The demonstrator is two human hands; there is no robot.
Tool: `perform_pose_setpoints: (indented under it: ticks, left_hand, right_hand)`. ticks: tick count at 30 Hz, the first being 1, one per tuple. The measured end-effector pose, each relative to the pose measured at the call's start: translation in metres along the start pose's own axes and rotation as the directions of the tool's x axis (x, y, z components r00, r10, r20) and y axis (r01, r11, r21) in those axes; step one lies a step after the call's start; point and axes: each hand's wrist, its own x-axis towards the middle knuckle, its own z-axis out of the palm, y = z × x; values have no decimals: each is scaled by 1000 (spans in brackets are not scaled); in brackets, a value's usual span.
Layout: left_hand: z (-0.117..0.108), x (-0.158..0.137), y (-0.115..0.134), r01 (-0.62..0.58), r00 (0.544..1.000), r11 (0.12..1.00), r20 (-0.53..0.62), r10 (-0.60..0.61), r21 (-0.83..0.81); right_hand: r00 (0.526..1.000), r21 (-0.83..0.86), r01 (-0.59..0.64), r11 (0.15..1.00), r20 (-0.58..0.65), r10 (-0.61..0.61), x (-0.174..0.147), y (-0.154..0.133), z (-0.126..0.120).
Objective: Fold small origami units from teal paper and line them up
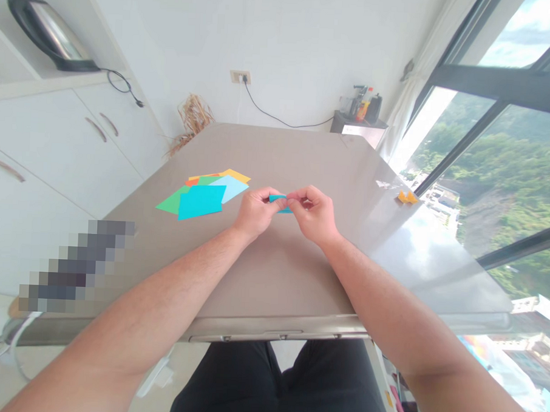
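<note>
Between my two hands, above the middle of the table, is a small piece of folded blue paper (284, 210). My left hand (257, 212) pinches its left part with thumb and fingers. From the other side my right hand (313, 214) grips the paper, the thumbs close together. Fingers cover much of the paper, so its full shape is hidden. Left of my left hand lies a loose fan of coloured paper sheets, with a bright blue sheet (202, 201) in front, a light blue sheet (232, 187) beside it and a green sheet (171, 201) at the left.
The grey-brown table (276, 273) spreads under my arms. Near its right edge sits a small orange folded-paper piece (407, 197), with white scraps (385, 185) beside it. A blurred-out dark object (81, 264) is at the left edge. Windows line the right side.
</note>
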Motion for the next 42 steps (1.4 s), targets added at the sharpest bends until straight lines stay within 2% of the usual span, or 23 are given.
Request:
perform_pose_setpoints:
  ticks: [8, 14, 20, 25, 33, 42]
  left_hand:
    - [0, 1, 2, 12, 1000, 999, -12, -13, -37]
    - [0, 1, 2, -2, 1000, 1000, -26, 1, -24]
    - [1, -1, 2, -46, 997, 999, -63, 47, 9]
    - [3, -2, 6, -36, 999, 999, -41, 36, -10]
    - [4, -3, 5, -30, 999, 999, -26, 30, -29]
    - [5, -4, 10, -37, 999, 998, -30, 36, -47]
  right_hand:
    - [993, 111, -118, 987, 33, 115, 1, -3, 0]
    - [968, 148, -248, 957, 57, 242, 4, -4, -3]
    - [963, 193, -269, 943, 38, 267, 3, -5, -3]
    - [962, 243, -266, 933, 6, 273, 3, -3, -1]
    - [963, 332, -260, 907, 18, 269, 3, 0, 0]
    - [962, 322, -266, 908, 36, 269, 3, -3, 0]
